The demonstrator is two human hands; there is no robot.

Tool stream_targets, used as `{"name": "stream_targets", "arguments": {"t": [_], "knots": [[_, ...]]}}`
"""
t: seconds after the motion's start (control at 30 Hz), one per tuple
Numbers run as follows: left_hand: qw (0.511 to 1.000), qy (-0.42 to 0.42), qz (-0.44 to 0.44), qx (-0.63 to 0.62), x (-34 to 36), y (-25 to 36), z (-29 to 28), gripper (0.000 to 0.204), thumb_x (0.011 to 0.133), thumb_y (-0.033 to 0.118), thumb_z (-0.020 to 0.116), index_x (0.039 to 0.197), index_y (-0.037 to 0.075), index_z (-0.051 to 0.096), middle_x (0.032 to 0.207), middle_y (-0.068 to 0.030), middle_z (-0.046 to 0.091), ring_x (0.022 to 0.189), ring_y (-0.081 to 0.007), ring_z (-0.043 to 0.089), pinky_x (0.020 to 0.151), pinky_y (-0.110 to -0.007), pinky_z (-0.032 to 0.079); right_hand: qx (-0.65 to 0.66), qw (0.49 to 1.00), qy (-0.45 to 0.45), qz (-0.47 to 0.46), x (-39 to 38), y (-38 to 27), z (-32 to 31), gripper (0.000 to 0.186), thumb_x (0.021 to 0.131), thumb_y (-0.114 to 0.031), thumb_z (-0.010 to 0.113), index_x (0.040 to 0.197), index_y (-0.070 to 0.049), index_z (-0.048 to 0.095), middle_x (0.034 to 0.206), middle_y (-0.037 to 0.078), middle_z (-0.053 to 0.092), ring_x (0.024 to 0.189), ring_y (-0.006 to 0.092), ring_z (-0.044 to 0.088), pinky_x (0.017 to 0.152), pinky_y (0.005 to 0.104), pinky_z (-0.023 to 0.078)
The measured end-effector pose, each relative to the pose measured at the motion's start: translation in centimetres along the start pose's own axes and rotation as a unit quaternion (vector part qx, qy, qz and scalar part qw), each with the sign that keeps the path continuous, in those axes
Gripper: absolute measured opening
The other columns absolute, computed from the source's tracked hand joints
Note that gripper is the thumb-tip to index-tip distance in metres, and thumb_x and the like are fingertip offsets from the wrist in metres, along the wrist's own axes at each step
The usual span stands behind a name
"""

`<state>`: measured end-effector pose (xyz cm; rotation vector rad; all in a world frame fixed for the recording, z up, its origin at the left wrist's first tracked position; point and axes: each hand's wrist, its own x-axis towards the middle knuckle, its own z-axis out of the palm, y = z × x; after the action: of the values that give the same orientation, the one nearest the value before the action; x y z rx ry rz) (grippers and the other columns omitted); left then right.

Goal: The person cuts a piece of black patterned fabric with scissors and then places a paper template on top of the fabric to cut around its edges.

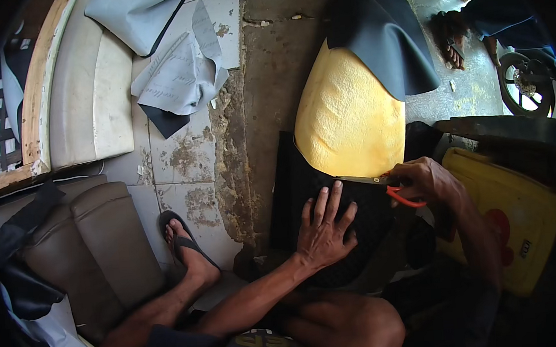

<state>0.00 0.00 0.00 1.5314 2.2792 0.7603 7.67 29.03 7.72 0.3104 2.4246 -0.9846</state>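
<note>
My right hand (pixel 430 179) grips a pair of scissors (pixel 378 181) with red-orange handles. Their blades point left along the near edge of a yellow foam pad (pixel 354 116), where it meets black textured material (pixel 374 215). My left hand (pixel 324 235) lies on that black material just below the blades, fingers spread and holding nothing. How far the blades are parted cannot be made out. A dark grey smooth sheet (pixel 382 44) drapes over the pad's far end.
Brown cushions (pixel 99 250) and a cream cushion (pixel 85 90) stand at left beside a wooden frame (pixel 34 94). Crumpled pale sheeting (pixel 181 80) lies on worn tiles. At right are a yellow plastic container (pixel 525 208), a wheel (pixel 526 85) and another person's hand (pixel 455 51).
</note>
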Motion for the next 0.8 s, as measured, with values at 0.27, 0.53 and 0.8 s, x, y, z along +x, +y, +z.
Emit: {"name": "stream_targets", "arguments": {"t": [0.27,0.53,0.8], "knots": [[1.000,0.015,0.007,-0.006,0.0,0.5,0.1,0.063,0.079,0.038,0.071,0.135,0.019,0.051,0.161,-0.0220,0.029,0.145,-0.0389,0.026,0.109,-0.057,0.030,0.042,0.999,0.018,0.021,-1.4,0.2,1.3,0.046,0.074,-0.039,0.086,0.102,-0.005,0.073,0.086,0.016,0.073,0.079,0.0348,0.072,0.070,0.0423,0.055],[0.999,0.029,0.012,0.007,-0.3,0.0,0.3,0.062,0.079,0.039,0.068,0.136,0.019,0.050,0.162,-0.0221,0.028,0.146,-0.0389,0.025,0.110,-0.057,0.029,0.019,0.994,0.111,-0.007,-2.0,-0.3,3.8,0.046,0.073,-0.031,0.088,0.109,-0.008,0.072,0.088,0.013,0.074,0.079,0.0313,0.073,0.068,0.0390,0.057],[0.999,0.028,0.027,0.021,-0.3,-0.4,0.3,0.066,0.079,0.039,0.068,0.138,0.016,0.049,0.161,-0.0251,0.028,0.145,-0.0412,0.026,0.110,-0.059,0.027,-0.050,0.982,0.184,0.010,-2.8,-2.2,5.7,0.044,0.072,-0.028,0.088,0.108,-0.009,0.073,0.094,0.010,0.076,0.081,0.0306,0.073,0.069,0.0390,0.058]]}}
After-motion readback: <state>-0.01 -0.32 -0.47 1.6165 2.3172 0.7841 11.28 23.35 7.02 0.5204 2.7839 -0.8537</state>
